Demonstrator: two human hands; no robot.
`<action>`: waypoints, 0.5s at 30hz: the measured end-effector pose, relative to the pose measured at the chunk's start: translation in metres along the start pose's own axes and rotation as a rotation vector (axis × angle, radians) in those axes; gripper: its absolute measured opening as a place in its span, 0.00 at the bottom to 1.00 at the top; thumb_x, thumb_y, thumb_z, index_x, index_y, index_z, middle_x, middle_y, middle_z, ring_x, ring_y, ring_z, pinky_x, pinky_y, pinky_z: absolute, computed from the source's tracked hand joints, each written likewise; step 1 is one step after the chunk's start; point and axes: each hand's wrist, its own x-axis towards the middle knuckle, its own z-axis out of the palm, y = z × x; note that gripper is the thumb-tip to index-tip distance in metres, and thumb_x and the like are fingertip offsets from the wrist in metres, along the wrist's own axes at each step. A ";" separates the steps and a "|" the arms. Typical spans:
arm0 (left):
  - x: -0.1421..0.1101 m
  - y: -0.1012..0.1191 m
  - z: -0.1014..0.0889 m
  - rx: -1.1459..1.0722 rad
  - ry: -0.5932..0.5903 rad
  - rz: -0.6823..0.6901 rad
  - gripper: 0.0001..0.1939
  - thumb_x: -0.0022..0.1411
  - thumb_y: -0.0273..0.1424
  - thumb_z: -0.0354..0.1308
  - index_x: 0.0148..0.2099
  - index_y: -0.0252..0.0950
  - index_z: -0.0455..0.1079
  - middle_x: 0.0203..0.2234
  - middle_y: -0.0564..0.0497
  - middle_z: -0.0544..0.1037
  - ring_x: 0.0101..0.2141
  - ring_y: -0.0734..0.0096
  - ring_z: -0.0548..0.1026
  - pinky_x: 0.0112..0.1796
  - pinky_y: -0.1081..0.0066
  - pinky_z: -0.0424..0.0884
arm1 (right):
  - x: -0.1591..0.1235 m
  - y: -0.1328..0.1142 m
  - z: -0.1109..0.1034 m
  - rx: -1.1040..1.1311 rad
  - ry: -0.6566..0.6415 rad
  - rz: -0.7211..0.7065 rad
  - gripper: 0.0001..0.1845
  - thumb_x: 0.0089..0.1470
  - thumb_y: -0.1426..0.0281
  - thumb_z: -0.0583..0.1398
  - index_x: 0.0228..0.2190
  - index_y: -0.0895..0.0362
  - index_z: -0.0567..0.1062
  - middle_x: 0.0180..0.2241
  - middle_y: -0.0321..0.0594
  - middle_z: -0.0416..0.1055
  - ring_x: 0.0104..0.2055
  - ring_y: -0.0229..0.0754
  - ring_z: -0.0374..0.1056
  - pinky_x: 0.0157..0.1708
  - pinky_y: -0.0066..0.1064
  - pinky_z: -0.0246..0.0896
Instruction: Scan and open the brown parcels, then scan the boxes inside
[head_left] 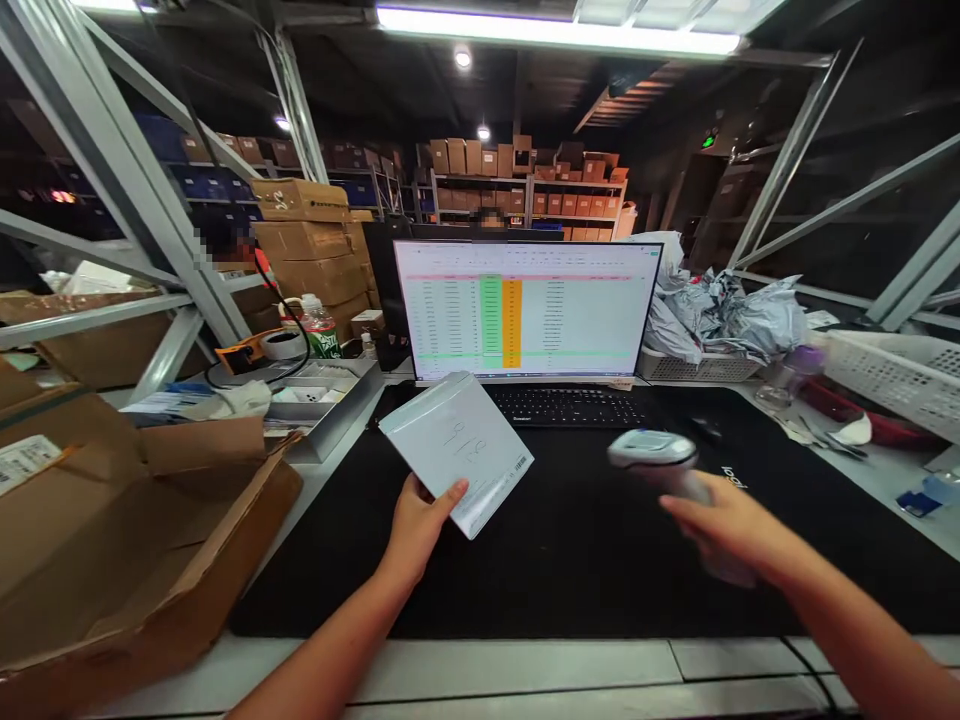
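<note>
A flat white package (461, 455) with handwriting and a small barcode near one corner is tilted up over the black desk mat (555, 580). My left hand (424, 515) grips its lower edge, thumb on the front face. To the right, my right hand (724, 525) is wrapped round the handle of a barcode scanner (652, 450), slightly blurred. The scanner's head points left, toward the package, with a gap between them. Behind both stands a monitor (574, 310) showing a spreadsheet, with a black keyboard (570, 405) below it, partly covered by the package.
An open cardboard box (150, 560) takes up the left side. Behind it sit a grey tray (337, 400) and a bottle (321, 325). On the right, grey plastic mailers (720, 305) fill a basket beside a white crate (900, 375). Metal frame posts rise on both sides.
</note>
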 end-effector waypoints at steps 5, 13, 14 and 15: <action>-0.004 -0.003 0.001 0.066 -0.025 0.066 0.44 0.42 0.53 0.75 0.54 0.33 0.67 0.52 0.37 0.77 0.52 0.48 0.77 0.53 0.54 0.73 | -0.026 -0.059 0.074 0.009 -0.282 -0.083 0.16 0.51 0.58 0.63 0.37 0.56 0.72 0.22 0.31 0.65 0.19 0.33 0.59 0.19 0.25 0.55; -0.010 0.003 -0.004 0.069 -0.037 0.048 0.43 0.43 0.52 0.75 0.54 0.31 0.67 0.51 0.35 0.78 0.51 0.46 0.78 0.52 0.51 0.74 | 0.006 0.009 -0.003 -0.113 0.176 0.022 0.36 0.48 0.46 0.62 0.51 0.56 0.66 0.24 0.40 0.73 0.22 0.49 0.71 0.23 0.40 0.66; -0.010 0.003 -0.004 0.068 -0.047 0.040 0.42 0.43 0.51 0.74 0.54 0.31 0.67 0.51 0.35 0.78 0.50 0.46 0.78 0.51 0.51 0.75 | 0.015 0.028 -0.029 -0.183 0.313 0.074 0.37 0.48 0.46 0.60 0.52 0.55 0.65 0.23 0.42 0.74 0.23 0.54 0.73 0.25 0.45 0.68; -0.011 0.002 -0.005 0.070 -0.062 0.034 0.42 0.44 0.50 0.74 0.54 0.31 0.67 0.50 0.35 0.79 0.50 0.46 0.78 0.51 0.51 0.75 | 0.024 0.048 -0.056 -0.267 0.411 0.134 0.35 0.48 0.46 0.59 0.51 0.55 0.67 0.21 0.44 0.73 0.24 0.58 0.74 0.27 0.50 0.70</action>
